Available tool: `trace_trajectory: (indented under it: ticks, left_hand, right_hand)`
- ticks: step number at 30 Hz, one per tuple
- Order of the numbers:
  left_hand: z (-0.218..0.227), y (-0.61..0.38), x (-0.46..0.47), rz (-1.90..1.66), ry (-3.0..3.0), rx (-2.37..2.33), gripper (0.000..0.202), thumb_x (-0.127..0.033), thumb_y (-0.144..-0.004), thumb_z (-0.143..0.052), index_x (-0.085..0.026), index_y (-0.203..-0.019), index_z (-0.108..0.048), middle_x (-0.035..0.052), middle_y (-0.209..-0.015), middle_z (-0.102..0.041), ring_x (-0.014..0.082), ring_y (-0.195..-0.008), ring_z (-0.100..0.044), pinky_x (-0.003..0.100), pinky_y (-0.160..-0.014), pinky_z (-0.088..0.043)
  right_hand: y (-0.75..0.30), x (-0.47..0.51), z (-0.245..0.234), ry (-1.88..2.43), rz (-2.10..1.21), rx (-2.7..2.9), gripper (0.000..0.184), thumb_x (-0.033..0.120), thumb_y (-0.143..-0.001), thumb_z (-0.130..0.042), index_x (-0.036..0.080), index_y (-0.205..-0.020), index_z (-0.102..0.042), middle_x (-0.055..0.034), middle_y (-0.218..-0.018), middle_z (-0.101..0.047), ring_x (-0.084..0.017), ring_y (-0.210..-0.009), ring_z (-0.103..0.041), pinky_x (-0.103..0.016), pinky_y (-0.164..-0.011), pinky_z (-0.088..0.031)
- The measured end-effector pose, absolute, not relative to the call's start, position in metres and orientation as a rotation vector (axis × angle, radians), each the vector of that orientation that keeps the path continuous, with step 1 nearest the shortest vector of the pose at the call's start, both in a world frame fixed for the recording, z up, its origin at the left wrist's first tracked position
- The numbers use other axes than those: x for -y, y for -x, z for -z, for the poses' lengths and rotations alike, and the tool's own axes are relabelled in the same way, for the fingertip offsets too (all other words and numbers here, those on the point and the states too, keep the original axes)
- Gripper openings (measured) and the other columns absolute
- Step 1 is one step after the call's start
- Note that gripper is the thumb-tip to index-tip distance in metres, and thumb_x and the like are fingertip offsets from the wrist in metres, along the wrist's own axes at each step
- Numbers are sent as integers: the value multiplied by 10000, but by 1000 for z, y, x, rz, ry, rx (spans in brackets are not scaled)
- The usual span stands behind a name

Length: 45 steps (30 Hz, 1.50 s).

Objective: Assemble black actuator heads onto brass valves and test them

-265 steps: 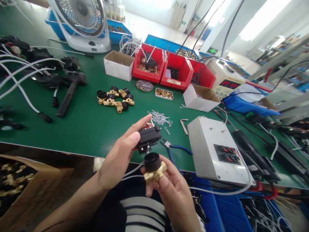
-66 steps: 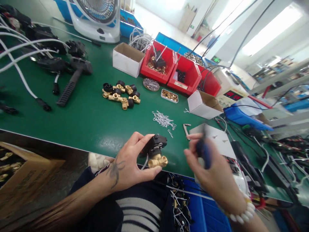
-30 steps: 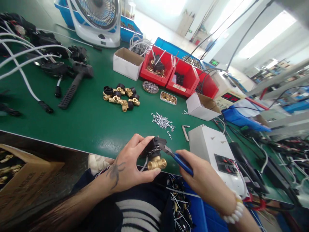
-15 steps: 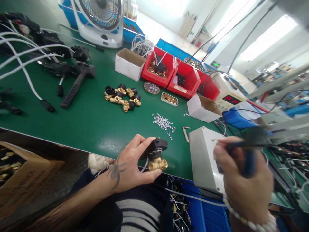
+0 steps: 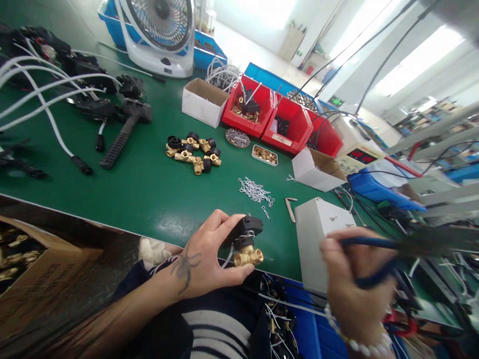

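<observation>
My left hand point(image 5: 207, 257) is closed round a brass valve with a black actuator on top point(image 5: 246, 242), held at the near edge of the green table point(image 5: 142, 189). Thumb and fingers wrap the black part, and a white cable runs down from it. My right hand point(image 5: 355, 284) is off to the right over the white box point(image 5: 318, 234), closed on blue-handled pliers point(image 5: 374, 259) that point right and are blurred by motion. A small heap of silver clips point(image 5: 256, 189) lies just beyond the valve.
A pile of brass fittings with black caps point(image 5: 194, 152) lies mid-table. Red bins point(image 5: 269, 117), white cartons point(image 5: 204, 102), a white fan point(image 5: 157, 35) and a meter point(image 5: 355, 144) stand behind. Black parts with white cables point(image 5: 75, 99) fill the left. A cardboard box point(image 5: 22, 269) sits below left.
My right hand took the pliers off the black actuator and swung them right, over the white box. The left hand kept hold of the valve in the same place.
</observation>
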State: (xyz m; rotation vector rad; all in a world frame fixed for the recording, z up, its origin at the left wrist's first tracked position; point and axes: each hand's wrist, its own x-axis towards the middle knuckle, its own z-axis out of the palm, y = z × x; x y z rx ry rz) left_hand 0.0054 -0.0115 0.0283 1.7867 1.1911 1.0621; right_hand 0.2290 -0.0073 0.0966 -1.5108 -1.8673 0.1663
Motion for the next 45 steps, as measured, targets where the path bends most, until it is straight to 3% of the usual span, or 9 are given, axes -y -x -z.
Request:
trace_trajectory:
  ticks: [4,9,14,20,25,30,35,41,45]
  left_hand:
    - [-28,-6,12,-1066,-1758,-1196,636,-327,-714,-715,-272,-1308,-494,30,-1065,-523,199,-916,-564,379,-830,-532]
    - [-27,-6,12,-1069,-1777,-1181,647,-329,-715,-719,-241,-1315,-493,38,-1068,-521,194,-913,-562,374,-829,-534]
    - [-28,-7,12,-1057,-1779,-1203,645,-326,-718,-715,-227,-1318,-500,36,-1041,-516,192,-898,-556,371,-826,-531]
    - [-27,-8,12,-1093,-1772,-1167,645,-325,-719,-716,-214,-1316,-495,42,-1065,-517,191,-921,-561,375,-837,-530]
    - [-27,-8,11,-1081,-1759,-1198,634,-336,-710,-712,-237,-1300,-501,36,-1039,-513,195,-895,-561,382,-822,-533]
    - [-26,-9,12,-1106,-1769,-1177,634,-338,-708,-714,-249,-1296,-495,39,-1043,-523,202,-903,-563,388,-817,-535]
    - [-24,-11,12,-1080,-1810,-1180,677,-347,-706,-719,-246,-1327,-468,51,-1079,-517,216,-935,-573,405,-847,-546]
    - [-27,-10,11,-1083,-1801,-1165,643,-327,-711,-713,-231,-1309,-494,39,-1046,-515,194,-898,-560,378,-827,-537]
    - [-28,-11,12,-1077,-1786,-1191,641,-337,-708,-708,-250,-1306,-495,38,-1038,-520,203,-896,-558,392,-830,-538]
  right_hand:
    - [-226,8,-97,1575,-358,2380,155,182,-811,-529,209,-929,-626,-34,-762,-654,-182,-641,-616,-303,-575,-485]
    - [-227,7,-102,1508,-22,1630,112,251,-858,-608,217,-964,-593,-39,-858,-639,-191,-726,-632,-319,-634,-505]
    - [-223,5,-100,1528,-282,2379,156,165,-839,-507,201,-915,-638,-31,-742,-654,-179,-614,-617,-305,-561,-482]
    - [-222,4,-102,1498,16,1721,96,254,-860,-599,217,-947,-586,-16,-796,-619,-161,-648,-612,-284,-586,-487]
    - [-227,2,-101,1558,-304,2378,132,211,-842,-522,216,-906,-637,-25,-741,-652,-171,-600,-607,-291,-543,-472]
    - [-229,2,-104,1529,-3,1675,106,278,-862,-607,238,-961,-600,-14,-810,-606,-170,-664,-589,-301,-611,-477]
    - [-223,-1,-102,1522,-277,2367,136,184,-849,-499,214,-895,-623,-9,-685,-608,-159,-545,-557,-279,-511,-439]
    - [-226,4,-103,1520,6,1710,74,235,-857,-597,227,-930,-591,-15,-832,-625,-164,-702,-621,-279,-634,-494]
    - [-231,5,-102,1582,-324,2363,107,196,-818,-524,217,-857,-621,-11,-705,-646,-165,-549,-597,-276,-495,-451]
